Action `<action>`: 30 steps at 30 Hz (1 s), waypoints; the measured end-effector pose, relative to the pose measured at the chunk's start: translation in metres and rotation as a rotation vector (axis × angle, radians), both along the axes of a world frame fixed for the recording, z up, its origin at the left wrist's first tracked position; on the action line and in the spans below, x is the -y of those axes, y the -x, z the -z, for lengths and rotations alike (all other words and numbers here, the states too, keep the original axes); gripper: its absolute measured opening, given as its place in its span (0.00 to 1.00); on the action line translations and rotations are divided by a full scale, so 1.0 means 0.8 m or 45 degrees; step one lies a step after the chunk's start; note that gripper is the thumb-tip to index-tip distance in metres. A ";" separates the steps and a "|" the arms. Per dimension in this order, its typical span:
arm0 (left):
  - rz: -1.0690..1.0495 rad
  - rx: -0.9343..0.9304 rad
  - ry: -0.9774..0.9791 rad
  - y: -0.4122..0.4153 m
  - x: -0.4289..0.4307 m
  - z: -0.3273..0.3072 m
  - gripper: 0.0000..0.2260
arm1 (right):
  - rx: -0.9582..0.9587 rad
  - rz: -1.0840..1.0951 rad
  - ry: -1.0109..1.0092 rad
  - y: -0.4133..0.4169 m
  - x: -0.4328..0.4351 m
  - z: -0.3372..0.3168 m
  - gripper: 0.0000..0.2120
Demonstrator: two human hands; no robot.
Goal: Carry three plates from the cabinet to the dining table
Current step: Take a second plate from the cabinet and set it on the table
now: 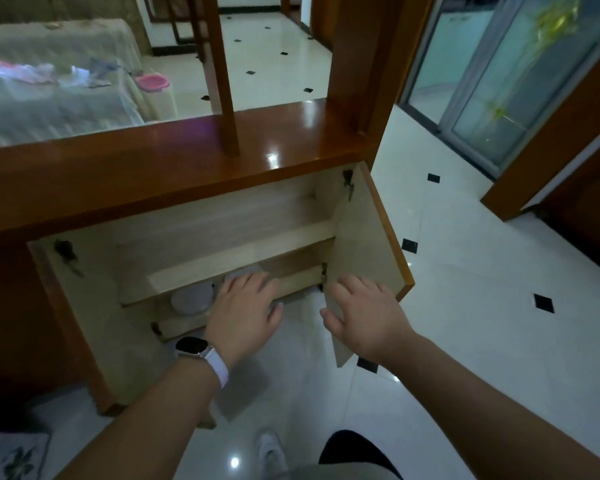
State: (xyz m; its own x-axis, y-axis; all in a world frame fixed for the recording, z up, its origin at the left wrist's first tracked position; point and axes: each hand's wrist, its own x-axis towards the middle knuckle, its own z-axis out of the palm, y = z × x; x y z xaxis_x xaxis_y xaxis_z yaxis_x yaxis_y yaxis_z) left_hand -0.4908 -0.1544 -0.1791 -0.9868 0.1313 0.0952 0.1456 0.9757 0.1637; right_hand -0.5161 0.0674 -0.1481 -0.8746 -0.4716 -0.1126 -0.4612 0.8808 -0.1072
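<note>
the low wooden cabinet (194, 174) filled the middle of the frame with both doors swung wide; the right door (364, 244) stood out toward the lower right, the left door (94, 323) toward the lower left; inside, under the pale shelf (243, 261), the plates (192, 298) showed as dim, whitish round shapes just left of centre, too blurred to count, with another pale rim above the knuckles; the left hand (245, 311), a watch (192, 345) on its wrist, reached in at the centre with fingers spread and flat, at or over the dishes; whether it touched or gripped one could not be told, nothing was clearly held; the right hand (359, 313) lay open just right of centre, fingers splayed, at the inner face of the right door, holding nothing that could be seen; judged from this, the task stood near its start: cabinet opened, no plate lifted out, all three still to be gathered and carried; no dining table could be picked out for certain, only a cloth-covered surface (49, 98) at the upper left beyond the wooden divider.
</note>
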 end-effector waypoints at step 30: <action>-0.273 0.601 -0.033 0.208 0.159 0.412 0.33 | 0.244 -0.097 -0.047 0.286 0.176 0.452 0.18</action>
State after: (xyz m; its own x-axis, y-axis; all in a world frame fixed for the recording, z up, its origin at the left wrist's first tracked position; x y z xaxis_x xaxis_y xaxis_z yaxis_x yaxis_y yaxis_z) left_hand -0.6573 -0.2817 -0.5087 -0.9275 -0.0751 -0.3662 -0.1527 0.9703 0.1875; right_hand -0.7447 -0.0730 -0.5096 -0.7975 -0.5280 -0.2920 -0.5009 0.8491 -0.1674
